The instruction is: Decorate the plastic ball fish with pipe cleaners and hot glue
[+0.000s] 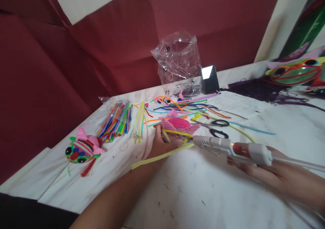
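Note:
My left hand (162,144) is closed around a half-made pink pipe-cleaner figure (179,126) with yellow strands, held just above the white table (203,188). A long yellow-green pipe cleaner (157,157) trails from it toward me. My right hand (276,175) grips a white glue gun (233,148) with a clear glue stick at its back. Its nozzle points left and nearly touches the figure beside my left thumb.
A finished multicoloured pipe-cleaner fish (82,150) lies at the left. Behind are a bag of coloured pipe cleaners (115,120), loose pipe cleaners (177,105), black-handled scissors (215,127), a clear plastic bag (177,61), a small dark mirror-like block (210,78) and a colourful mask (297,71).

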`<state>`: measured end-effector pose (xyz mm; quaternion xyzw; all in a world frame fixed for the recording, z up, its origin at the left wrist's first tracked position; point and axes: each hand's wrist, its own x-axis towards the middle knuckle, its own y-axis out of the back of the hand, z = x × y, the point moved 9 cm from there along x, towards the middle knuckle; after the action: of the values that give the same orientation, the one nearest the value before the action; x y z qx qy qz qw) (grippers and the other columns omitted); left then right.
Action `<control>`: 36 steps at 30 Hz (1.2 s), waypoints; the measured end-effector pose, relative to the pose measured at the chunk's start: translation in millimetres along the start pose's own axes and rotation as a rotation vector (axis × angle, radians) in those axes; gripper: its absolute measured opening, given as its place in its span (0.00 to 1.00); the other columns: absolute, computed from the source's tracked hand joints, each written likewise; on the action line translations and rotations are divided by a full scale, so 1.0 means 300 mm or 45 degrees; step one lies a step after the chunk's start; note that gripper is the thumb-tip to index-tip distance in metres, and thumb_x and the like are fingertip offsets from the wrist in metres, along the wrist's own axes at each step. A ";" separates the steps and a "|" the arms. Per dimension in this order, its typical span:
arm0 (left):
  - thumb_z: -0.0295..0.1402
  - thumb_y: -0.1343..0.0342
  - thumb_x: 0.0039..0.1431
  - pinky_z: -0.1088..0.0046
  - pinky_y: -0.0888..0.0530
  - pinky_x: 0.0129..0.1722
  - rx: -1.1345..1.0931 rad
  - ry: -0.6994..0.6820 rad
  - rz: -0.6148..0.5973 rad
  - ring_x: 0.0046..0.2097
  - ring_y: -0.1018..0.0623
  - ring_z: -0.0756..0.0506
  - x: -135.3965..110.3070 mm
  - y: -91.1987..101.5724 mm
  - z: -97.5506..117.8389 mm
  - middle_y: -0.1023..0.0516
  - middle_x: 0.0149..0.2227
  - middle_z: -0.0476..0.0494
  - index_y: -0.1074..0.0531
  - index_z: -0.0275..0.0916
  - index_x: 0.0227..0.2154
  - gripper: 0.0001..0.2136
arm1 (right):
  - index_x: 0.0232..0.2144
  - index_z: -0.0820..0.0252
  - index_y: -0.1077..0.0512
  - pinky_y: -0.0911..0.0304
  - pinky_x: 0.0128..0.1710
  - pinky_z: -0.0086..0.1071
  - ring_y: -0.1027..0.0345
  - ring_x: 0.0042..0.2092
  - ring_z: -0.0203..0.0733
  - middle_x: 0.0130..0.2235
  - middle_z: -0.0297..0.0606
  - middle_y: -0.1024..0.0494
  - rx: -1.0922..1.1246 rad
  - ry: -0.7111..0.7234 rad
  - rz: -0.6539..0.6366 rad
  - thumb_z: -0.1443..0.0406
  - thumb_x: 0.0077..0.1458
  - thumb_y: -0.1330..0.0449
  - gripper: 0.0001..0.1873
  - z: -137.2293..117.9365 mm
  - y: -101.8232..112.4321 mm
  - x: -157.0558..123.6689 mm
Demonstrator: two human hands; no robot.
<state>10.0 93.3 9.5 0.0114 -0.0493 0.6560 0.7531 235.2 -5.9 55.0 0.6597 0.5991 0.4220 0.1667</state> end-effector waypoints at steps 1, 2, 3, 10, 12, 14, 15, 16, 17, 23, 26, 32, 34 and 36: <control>0.36 0.28 0.33 0.65 0.25 0.45 0.008 -0.005 0.008 0.46 0.22 0.40 0.000 0.001 0.001 0.23 0.47 0.41 0.38 0.42 0.53 0.40 | 0.26 0.52 0.26 0.31 0.27 0.33 0.25 0.31 0.47 0.29 0.37 0.19 0.049 0.006 -0.030 0.47 0.57 0.54 0.23 -0.008 -0.006 0.001; 0.36 0.29 0.33 0.65 0.25 0.45 0.017 -0.012 0.015 0.46 0.22 0.40 0.001 0.002 0.002 0.23 0.46 0.42 0.38 0.42 0.53 0.40 | 0.26 0.52 0.27 0.32 0.26 0.33 0.26 0.30 0.47 0.28 0.37 0.19 0.109 0.006 -0.070 0.48 0.56 0.53 0.22 -0.013 -0.013 0.003; 0.36 0.29 0.33 0.65 0.25 0.45 0.022 -0.021 0.016 0.47 0.22 0.40 0.001 0.002 0.004 0.23 0.46 0.42 0.37 0.42 0.52 0.39 | 0.26 0.52 0.27 0.33 0.25 0.33 0.26 0.30 0.47 0.28 0.37 0.20 0.159 0.000 -0.101 0.48 0.56 0.53 0.21 -0.016 -0.018 0.004; 0.35 0.28 0.32 0.63 0.25 0.45 -0.025 -0.009 0.029 0.46 0.22 0.39 0.000 0.003 0.004 0.22 0.45 0.42 0.37 0.43 0.51 0.39 | 0.26 0.51 0.26 0.32 0.26 0.33 0.26 0.31 0.48 0.28 0.36 0.20 0.141 -0.054 -0.019 0.51 0.55 0.51 0.18 -0.004 -0.002 -0.001; 0.35 0.28 0.32 0.63 0.25 0.45 0.012 0.000 0.018 0.46 0.22 0.40 -0.002 0.001 0.009 0.23 0.45 0.42 0.37 0.43 0.52 0.39 | 0.25 0.51 0.27 0.34 0.24 0.33 0.26 0.30 0.47 0.27 0.36 0.20 0.156 -0.046 -0.053 0.51 0.55 0.52 0.19 -0.007 -0.011 -0.001; 0.35 0.29 0.32 0.64 0.25 0.45 0.054 0.012 0.015 0.46 0.22 0.40 -0.002 0.001 0.009 0.23 0.45 0.42 0.37 0.43 0.52 0.39 | 0.25 0.51 0.27 0.33 0.25 0.33 0.26 0.30 0.47 0.27 0.36 0.20 0.160 -0.045 -0.060 0.50 0.55 0.51 0.19 -0.009 -0.012 0.001; 0.36 0.29 0.33 0.63 0.25 0.45 0.057 0.013 0.015 0.46 0.22 0.40 -0.002 0.001 0.009 0.23 0.45 0.42 0.37 0.43 0.52 0.39 | 0.25 0.51 0.27 0.33 0.26 0.34 0.26 0.30 0.48 0.28 0.36 0.20 0.159 -0.045 -0.053 0.50 0.55 0.51 0.19 -0.010 -0.009 0.002; 0.36 0.29 0.32 0.63 0.25 0.45 0.050 0.006 0.018 0.46 0.22 0.40 -0.001 0.001 0.008 0.23 0.45 0.42 0.37 0.43 0.52 0.39 | 0.25 0.51 0.27 0.33 0.26 0.34 0.26 0.30 0.48 0.28 0.36 0.20 0.159 -0.045 -0.047 0.49 0.54 0.51 0.19 -0.011 -0.007 0.004; 0.36 0.29 0.32 0.63 0.25 0.45 0.036 -0.002 0.026 0.46 0.22 0.39 0.000 0.003 0.006 0.23 0.45 0.41 0.37 0.42 0.51 0.39 | 0.25 0.51 0.27 0.33 0.26 0.34 0.27 0.30 0.47 0.27 0.36 0.20 0.163 -0.044 -0.047 0.49 0.54 0.51 0.19 -0.015 -0.006 0.004; 0.36 0.28 0.32 0.62 0.26 0.46 0.033 -0.024 0.038 0.46 0.22 0.40 0.009 0.010 -0.012 0.24 0.47 0.40 0.38 0.42 0.52 0.40 | 0.25 0.50 0.28 0.33 0.24 0.33 0.28 0.26 0.45 0.23 0.35 0.22 0.163 -0.040 -0.034 0.50 0.54 0.51 0.18 -0.025 -0.005 0.005; 0.35 0.28 0.31 0.62 0.25 0.46 -0.007 -0.005 0.040 0.45 0.22 0.40 0.008 0.013 -0.017 0.23 0.47 0.40 0.37 0.42 0.52 0.40 | 0.26 0.50 0.25 0.29 0.25 0.33 0.25 0.29 0.48 0.28 0.37 0.19 0.103 -0.047 -0.049 0.46 0.54 0.51 0.22 0.027 -0.009 0.002; 0.35 0.27 0.31 0.64 0.24 0.44 -0.042 -0.025 0.029 0.45 0.21 0.40 0.006 0.004 -0.009 0.22 0.46 0.42 0.37 0.43 0.52 0.40 | 0.34 0.46 0.19 0.24 0.38 0.38 0.21 0.39 0.52 0.37 0.38 0.16 0.073 0.040 -0.168 0.43 0.54 0.50 0.24 0.144 -0.031 -0.008; 0.35 0.28 0.31 0.63 0.24 0.44 -0.038 -0.038 0.032 0.46 0.21 0.40 0.007 0.004 -0.010 0.23 0.47 0.42 0.36 0.43 0.50 0.38 | 0.36 0.46 0.20 0.24 0.39 0.37 0.21 0.38 0.50 0.37 0.38 0.16 0.160 0.028 -0.201 0.44 0.56 0.51 0.24 0.160 -0.039 -0.010; 0.35 0.28 0.32 0.63 0.23 0.43 -0.016 -0.032 0.044 0.46 0.21 0.40 0.009 0.009 -0.016 0.23 0.47 0.42 0.36 0.44 0.49 0.37 | 0.36 0.46 0.19 0.24 0.40 0.38 0.21 0.40 0.51 0.39 0.38 0.16 0.154 0.018 -0.194 0.44 0.56 0.50 0.24 0.165 -0.040 -0.010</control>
<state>7.8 96.8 4.9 0.0141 -0.0629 0.6685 0.7410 265.1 8.2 16.1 0.6182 0.6730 0.3758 0.1538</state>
